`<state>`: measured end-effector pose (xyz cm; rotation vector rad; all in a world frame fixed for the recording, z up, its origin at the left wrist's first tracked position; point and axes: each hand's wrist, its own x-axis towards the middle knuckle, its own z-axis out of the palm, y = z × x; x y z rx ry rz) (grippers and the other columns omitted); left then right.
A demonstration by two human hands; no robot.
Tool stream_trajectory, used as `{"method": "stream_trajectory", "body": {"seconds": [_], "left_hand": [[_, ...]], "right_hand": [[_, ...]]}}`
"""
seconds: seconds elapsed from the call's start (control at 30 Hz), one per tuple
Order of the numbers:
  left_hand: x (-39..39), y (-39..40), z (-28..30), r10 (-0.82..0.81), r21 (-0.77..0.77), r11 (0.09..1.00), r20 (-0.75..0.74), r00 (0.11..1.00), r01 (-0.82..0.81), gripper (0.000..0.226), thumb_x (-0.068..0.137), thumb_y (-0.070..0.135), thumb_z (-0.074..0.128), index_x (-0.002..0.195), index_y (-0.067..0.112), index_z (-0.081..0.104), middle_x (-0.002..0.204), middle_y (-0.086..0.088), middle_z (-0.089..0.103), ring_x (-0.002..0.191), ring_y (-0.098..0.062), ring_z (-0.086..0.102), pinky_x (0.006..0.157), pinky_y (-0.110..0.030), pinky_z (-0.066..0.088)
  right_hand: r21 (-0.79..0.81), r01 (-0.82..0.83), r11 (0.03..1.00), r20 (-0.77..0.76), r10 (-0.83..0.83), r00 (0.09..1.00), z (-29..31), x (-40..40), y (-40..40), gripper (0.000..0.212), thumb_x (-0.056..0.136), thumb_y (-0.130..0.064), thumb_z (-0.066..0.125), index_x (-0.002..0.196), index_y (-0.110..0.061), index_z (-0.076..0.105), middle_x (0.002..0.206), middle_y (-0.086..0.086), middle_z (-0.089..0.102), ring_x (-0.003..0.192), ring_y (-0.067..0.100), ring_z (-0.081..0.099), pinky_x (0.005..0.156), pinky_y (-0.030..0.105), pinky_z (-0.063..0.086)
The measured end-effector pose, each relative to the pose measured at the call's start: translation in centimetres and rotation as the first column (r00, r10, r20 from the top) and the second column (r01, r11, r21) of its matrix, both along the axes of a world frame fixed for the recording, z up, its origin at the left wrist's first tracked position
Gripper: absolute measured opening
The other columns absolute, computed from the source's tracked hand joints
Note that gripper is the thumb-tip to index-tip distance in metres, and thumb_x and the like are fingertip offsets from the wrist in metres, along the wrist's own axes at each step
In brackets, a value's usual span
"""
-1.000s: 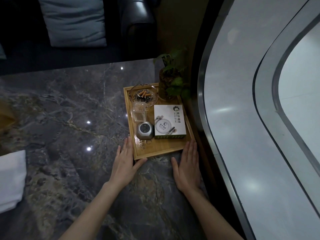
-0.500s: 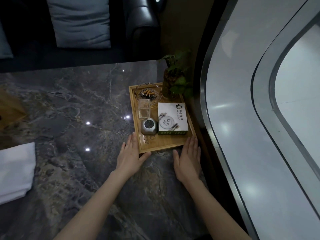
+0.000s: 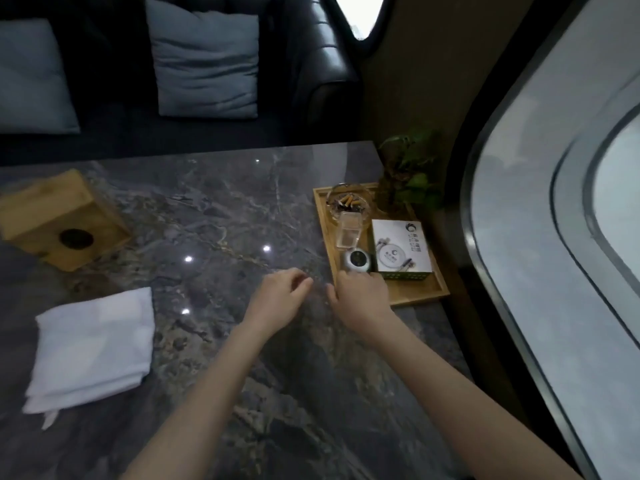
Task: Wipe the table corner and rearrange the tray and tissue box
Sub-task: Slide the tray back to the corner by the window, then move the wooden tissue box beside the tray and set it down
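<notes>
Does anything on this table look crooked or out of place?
Yes. The wooden tissue box sits alone at the far left, turned at an angle to the table edge, far from the tray in the right corner. The white cloth lies folded but also askew. Nothing looks spilled or broken.

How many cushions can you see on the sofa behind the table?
2. One grey-blue cushion leans upright against the sofa back, near the middle. A second cushion sits at the left edge, cut off by the frame. More may lie out of view.
</notes>
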<state>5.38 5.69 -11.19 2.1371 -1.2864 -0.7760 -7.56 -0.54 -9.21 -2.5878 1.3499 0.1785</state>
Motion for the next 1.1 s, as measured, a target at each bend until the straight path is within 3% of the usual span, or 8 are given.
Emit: {"method": "stream_trajectory", "body": {"seconds": [0.27, 0.47, 0.57, 0.67, 0.83, 0.9, 1.0, 1.1], "left_hand": [[11.1, 3.9, 6.1, 0.234, -0.075, 0.97, 0.008, 0.972, -0.233, 0.028, 0.09, 0.031, 0.051, 0.103, 0.013, 0.067, 0.103, -0.009, 0.07, 0.096, -0.023, 0.061, 0.077, -0.028, 0.041], [19.7, 8.1, 7.9, 0.506, -0.201, 0.842, -0.028, 0.862, -0.501, 0.032, 0.091, 0.029, 0.05, 0.115, 0.011, 0.059, 0.114, -0.008, 0.063, 0.102, -0.019, 0.056, 0.083, -0.027, 0.039], [24.5, 10.1, 7.6, 0.603, -0.281, 0.773, 0.044, 0.797, -0.569, 0.051, 0.089, 0.031, 0.053, 0.133, 0.01, 0.04, 0.135, -0.011, 0.045, 0.121, -0.024, 0.044, 0.096, -0.032, 0.034], [29.5, 11.8, 6.8, 0.577, -0.228, 0.808, 0.119, 0.808, -0.543, 0.093, 0.073, 0.034, 0.073, 0.144, 0.011, 0.017, 0.154, -0.009, 0.017, 0.14, -0.026, 0.019, 0.112, -0.038, 0.021], [36.3, 13.7, 4.2, 0.503, -0.014, 0.863, -0.063, 0.862, -0.505, 0.131, 0.056, 0.039, 0.083, 0.145, 0.023, -0.011, 0.157, 0.003, -0.01, 0.145, -0.017, -0.001, 0.118, -0.043, 0.01], [37.5, 13.8, 3.0, 0.527, 0.058, 0.845, -0.255, 0.81, -0.532, 0.119, 0.066, 0.04, 0.077, 0.145, 0.027, -0.01, 0.158, 0.003, -0.003, 0.143, -0.016, 0.006, 0.117, -0.042, 0.014], [37.7, 13.4, 1.2, 0.527, 0.052, 0.756, -0.639, 0.56, -0.652, 0.076, 0.086, 0.05, 0.049, 0.147, 0.024, 0.011, 0.153, 0.005, 0.02, 0.135, -0.006, 0.026, 0.112, -0.029, 0.022], [36.7, 12.5, 0.0, 0.468, 0.043, 0.702, -0.781, 0.414, -0.711, 0.041, 0.098, 0.04, 0.024, 0.126, 0.021, 0.047, 0.117, 0.006, 0.059, 0.095, 0.007, 0.059, 0.081, -0.012, 0.049]], "right_hand": [[0.005, -0.193, 0.981, 0.334, 0.18, 0.925, 3.1, 10.6, 0.3, 0.035, 0.094, -0.029, 0.042, 0.123, -0.011, 0.046, 0.118, 0.011, 0.06, 0.103, 0.033, 0.06, 0.083, 0.042, 0.046], [0.101, -0.199, 0.975, 0.634, 0.091, 0.768, 5.2, 19.3, 1.3, 0.039, 0.094, -0.023, 0.046, 0.131, -0.011, 0.044, 0.113, 0.006, 0.063, 0.101, 0.021, 0.06, 0.085, 0.036, 0.047], [0.168, -0.163, 0.972, 0.728, -0.011, 0.685, 5.5, 24.2, 2.2, 0.039, 0.095, -0.022, 0.046, 0.132, -0.011, 0.044, 0.111, 0.007, 0.064, 0.1, 0.021, 0.06, 0.088, 0.036, 0.048], [0.226, -0.153, 0.962, 0.749, -0.071, 0.659, 4.8, 28.9, 2.9, 0.043, 0.095, -0.027, 0.044, 0.136, -0.012, 0.041, 0.119, 0.008, 0.062, 0.106, 0.021, 0.059, 0.093, 0.036, 0.047], [0.461, -0.176, 0.87, 0.677, -0.217, 0.704, 2.4, 34.8, 4.7, 0.052, 0.096, -0.035, 0.04, 0.143, -0.015, 0.028, 0.145, 0.006, 0.041, 0.132, 0.017, 0.039, 0.105, 0.025, 0.029], [0.593, -0.168, 0.787, 0.632, -0.327, 0.702, 1.2, 36.2, 5.5, 0.054, 0.097, -0.037, 0.038, 0.144, -0.015, 0.025, 0.151, 0.003, 0.031, 0.137, 0.014, 0.03, 0.104, 0.02, 0.021], [0.73, -0.145, 0.668, 0.558, -0.459, 0.692, -0.4, 37.4, 6.5, 0.054, 0.097, -0.042, 0.033, 0.145, -0.019, 0.025, 0.154, -0.003, 0.025, 0.14, 0.01, 0.021, 0.104, 0.018, 0.015], [0.776, -0.127, 0.618, 0.53, -0.529, 0.663, -1.2, 38.3, 7.1, 0.051, 0.097, -0.043, 0.029, 0.143, -0.022, 0.029, 0.151, -0.007, 0.03, 0.137, 0.006, 0.024, 0.099, 0.014, 0.015]]}}
